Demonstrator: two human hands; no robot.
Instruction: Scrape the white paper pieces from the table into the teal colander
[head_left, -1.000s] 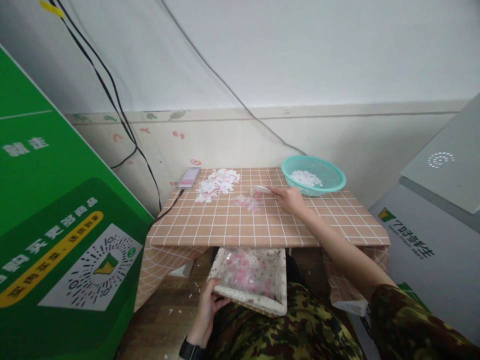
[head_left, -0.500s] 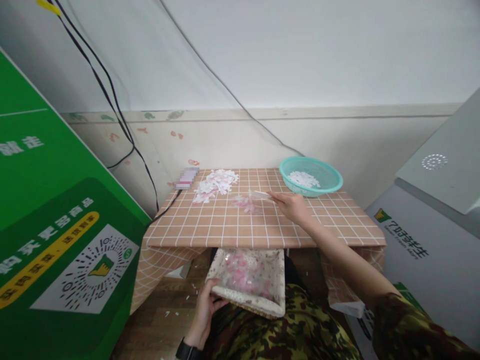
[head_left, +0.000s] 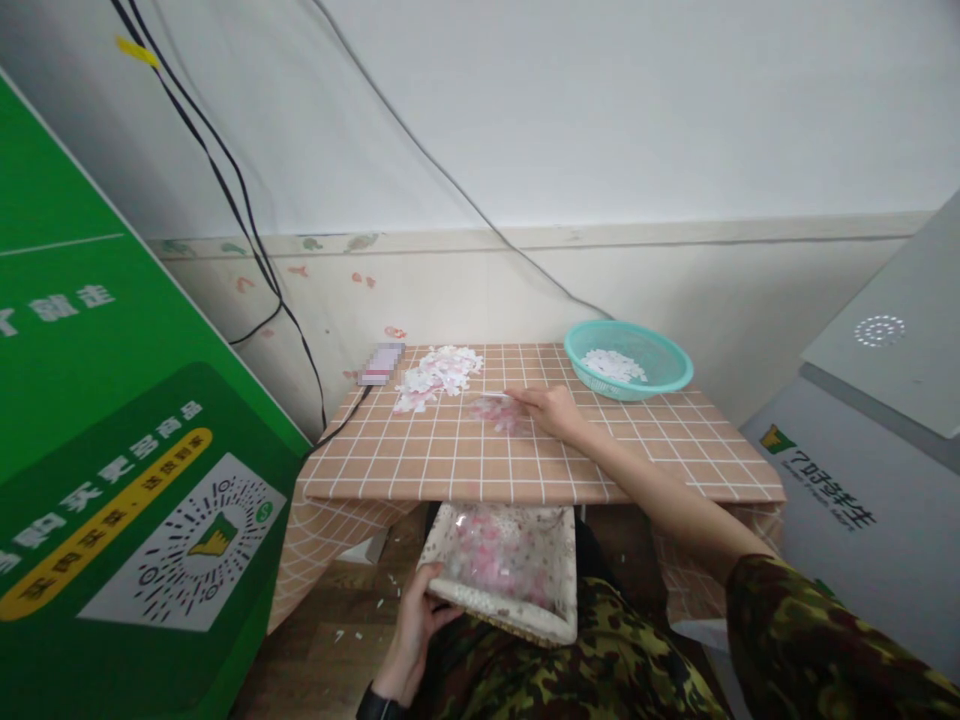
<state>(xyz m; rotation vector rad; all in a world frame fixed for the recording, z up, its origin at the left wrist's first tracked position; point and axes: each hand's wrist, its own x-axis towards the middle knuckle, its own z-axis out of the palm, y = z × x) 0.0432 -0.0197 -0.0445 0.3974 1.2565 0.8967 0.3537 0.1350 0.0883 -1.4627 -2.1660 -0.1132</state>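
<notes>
My left hand [head_left: 417,622] grips the near left rim of a fabric-lined basket [head_left: 559,622], thumb over the edge. The basket tilts at my lap, just below the table edge, and pink and clear scraps [head_left: 491,560] lie in it. Above the table, my right hand [head_left: 551,410] pinches a thin white strip [head_left: 493,394] by its right end. Beneath the strip lies a small patch of pinkish, filmy pieces [head_left: 501,416] on the checked cloth. Left of that patch is a heap of white and pink flat pieces [head_left: 442,375].
A turquoise plastic basket [head_left: 671,375] with white pieces stands at the table's back right. On the back left lies a blurred-out phone-like device [head_left: 381,364] with a black cable. A green printed panel [head_left: 172,400] flanks the checked tablecloth [head_left: 420,470]; a grey cabinet [head_left: 825,480] stands right.
My right hand has moved left with the white strip, over the pinkish patch. My left hand keeps its hold on the lined basket. The whole view has shifted slightly.
</notes>
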